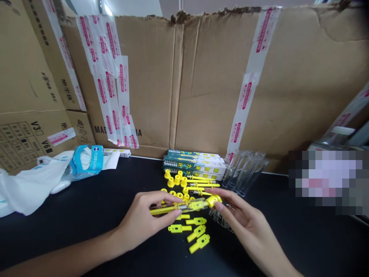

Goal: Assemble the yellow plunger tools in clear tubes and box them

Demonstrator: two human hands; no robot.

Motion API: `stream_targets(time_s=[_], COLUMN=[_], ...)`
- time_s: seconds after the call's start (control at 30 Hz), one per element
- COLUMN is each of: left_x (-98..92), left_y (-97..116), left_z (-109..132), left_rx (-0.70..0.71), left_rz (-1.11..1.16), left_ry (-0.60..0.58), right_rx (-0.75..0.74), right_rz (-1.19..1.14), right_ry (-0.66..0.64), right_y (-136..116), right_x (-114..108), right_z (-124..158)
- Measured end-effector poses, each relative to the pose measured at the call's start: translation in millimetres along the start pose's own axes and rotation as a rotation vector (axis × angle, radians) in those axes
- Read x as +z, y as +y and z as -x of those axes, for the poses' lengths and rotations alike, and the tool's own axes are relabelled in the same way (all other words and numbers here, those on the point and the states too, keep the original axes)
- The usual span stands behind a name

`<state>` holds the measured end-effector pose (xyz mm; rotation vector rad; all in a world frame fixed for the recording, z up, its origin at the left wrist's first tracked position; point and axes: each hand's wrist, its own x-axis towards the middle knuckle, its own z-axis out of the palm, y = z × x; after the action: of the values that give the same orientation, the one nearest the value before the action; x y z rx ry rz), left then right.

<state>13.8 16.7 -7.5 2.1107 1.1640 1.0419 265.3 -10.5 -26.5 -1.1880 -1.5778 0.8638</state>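
Observation:
Between the fingertips of my left hand lies a clear tube with a yellow strip and a metal spring part inside, like a tubular spring scale. My right hand pinches a yellow cap at the tube's right end; how far it is seated I cannot tell. Below the tube lie several flat yellow tabs with holes. Behind it are several yellow caps, partly hidden by my hands. Yellow rods with metal springs lie just beyond the tube.
Printed spring scale boxes are stacked at the back. Several clear tubes stand to their right, and clear small parts lie by my right hand. A blue tissue pack sits left. Cardboard walls enclose the black table.

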Motion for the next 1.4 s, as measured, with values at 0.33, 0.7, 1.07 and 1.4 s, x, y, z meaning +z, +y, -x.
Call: stream_targets(time_s=[0.33, 0.7, 1.07, 1.4], left_x=[0.7, -0.5, 1.2, 0.7], left_y=[-2.1, -2.4, -2.5, -3.0], left_z=[-1.5, -3.7, 0.3, 0.1], left_rx=[-0.082, -0.15, -0.1, -0.072], left_rz=[0.098, 0.275, 0.186, 0.126], left_ry=[-0.037, -0.088, -0.099, -0.099], right_rx=[-0.08, -0.11, -0.067, -0.079], right_rz=[-0.083, -0.11, -0.159, -0.139], right_ry=[0.077, 0.116, 0.066, 0.053], right_y=[3.5, -5.4, -6.4, -4.9], right_x=[2.9, 2.1, 5.1, 3.0], right_z=[-2.3, -2.2, -2.7, -3.2])
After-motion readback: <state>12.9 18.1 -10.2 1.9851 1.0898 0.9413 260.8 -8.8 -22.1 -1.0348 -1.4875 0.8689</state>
